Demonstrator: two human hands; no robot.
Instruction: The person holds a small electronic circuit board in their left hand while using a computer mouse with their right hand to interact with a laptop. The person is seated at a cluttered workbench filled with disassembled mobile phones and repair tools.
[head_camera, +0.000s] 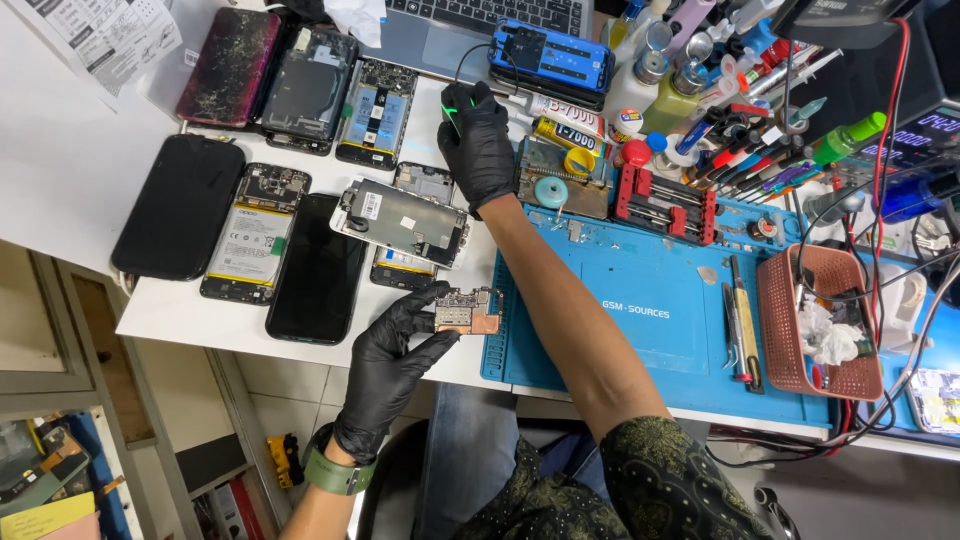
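phones (300, 200) left of mat (650, 320) | basket (815, 320) on mat's right | laptop (480, 30) behind

A blue rubber work mat (650, 330) covers the desk's right half. At the mat's right edge sits a brown plastic mesh basket (815, 385) holding crumpled white tissue (828, 338). Slim metal tweezers (738, 325) lie just left of the basket. A red clamp fixture (665, 205) sits at the mat's far edge. Toward the desk's left edge lie a black glossy phone (180, 205) and an opened phone with a white battery (248, 235). A dark red cracked back cover (228, 65) rests at the far left corner, beside a grey laptop (470, 20).
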